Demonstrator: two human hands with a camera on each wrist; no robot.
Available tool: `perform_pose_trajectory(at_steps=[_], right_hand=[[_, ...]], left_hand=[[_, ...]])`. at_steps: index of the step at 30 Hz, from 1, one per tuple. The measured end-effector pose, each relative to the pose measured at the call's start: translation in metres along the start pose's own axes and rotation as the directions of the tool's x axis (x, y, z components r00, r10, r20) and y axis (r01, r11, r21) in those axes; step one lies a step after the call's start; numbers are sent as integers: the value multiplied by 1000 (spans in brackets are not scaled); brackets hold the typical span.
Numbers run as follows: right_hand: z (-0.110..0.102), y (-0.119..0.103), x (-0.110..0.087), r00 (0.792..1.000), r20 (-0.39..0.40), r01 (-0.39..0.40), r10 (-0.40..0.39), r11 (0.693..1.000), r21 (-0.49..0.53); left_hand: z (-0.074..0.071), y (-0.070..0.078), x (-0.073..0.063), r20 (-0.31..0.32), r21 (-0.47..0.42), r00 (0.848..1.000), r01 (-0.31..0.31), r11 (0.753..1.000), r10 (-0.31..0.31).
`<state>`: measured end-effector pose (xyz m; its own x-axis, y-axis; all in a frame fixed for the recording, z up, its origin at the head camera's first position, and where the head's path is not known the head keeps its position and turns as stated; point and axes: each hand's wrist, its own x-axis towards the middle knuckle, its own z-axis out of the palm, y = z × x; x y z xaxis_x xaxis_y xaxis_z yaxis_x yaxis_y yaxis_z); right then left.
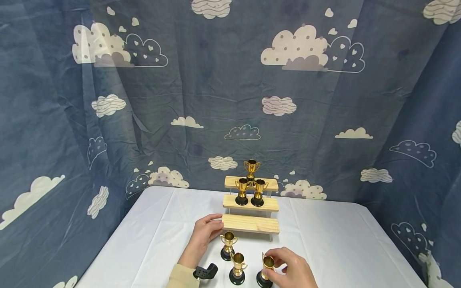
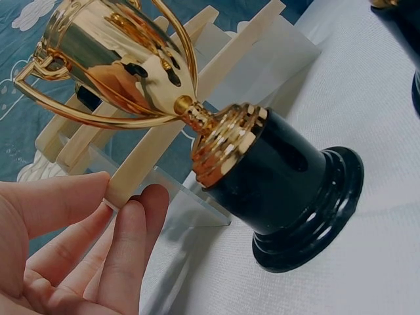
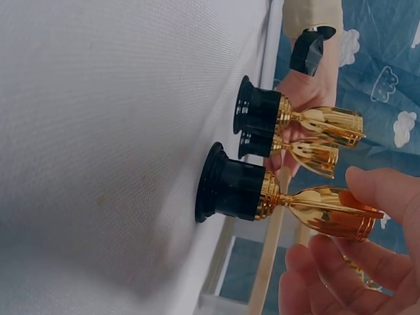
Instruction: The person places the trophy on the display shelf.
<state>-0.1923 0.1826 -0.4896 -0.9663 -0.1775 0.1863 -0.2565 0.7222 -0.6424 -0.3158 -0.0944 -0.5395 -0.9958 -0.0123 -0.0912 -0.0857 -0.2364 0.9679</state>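
My left hand (image 1: 201,236) pinches the left end of the lowest step (image 1: 250,224) of a three-step wooden display stand; its thumb and fingertips (image 2: 134,230) meet that end in the left wrist view. My right hand (image 1: 293,268) grips the golden cup of a small trophy (image 3: 236,187) between thumb and fingers. That trophy has a black round base and stands upright, its base at or very near the cloth. Between the hands, two like trophies stand on the table: one (image 1: 227,244) beside my left hand, another (image 1: 238,265) nearer me.
On the stand's top step (image 1: 232,182) is one trophy (image 1: 251,167); the middle step (image 1: 230,202) bears two, left (image 1: 242,188) and right (image 1: 259,189). The stand has clear supports. A white cloth covers the table (image 1: 324,240); a dark cloud-patterned curtain (image 1: 223,92) hangs behind and at both sides.
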Motion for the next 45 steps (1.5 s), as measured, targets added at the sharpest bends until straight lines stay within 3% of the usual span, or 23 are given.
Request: perform_pose_trajectory(at_steps=[31,45], right_hand=[[-2,-3,2,999,-29,-14,14,1000,1],[-4,-8,8,998,-59,15,-14,1000,25]], left_hand=[[1,-2,1,-21,-7,1000,11,1000,-11],[0,-1,0,-17,-10,1000,10,1000,-10]])
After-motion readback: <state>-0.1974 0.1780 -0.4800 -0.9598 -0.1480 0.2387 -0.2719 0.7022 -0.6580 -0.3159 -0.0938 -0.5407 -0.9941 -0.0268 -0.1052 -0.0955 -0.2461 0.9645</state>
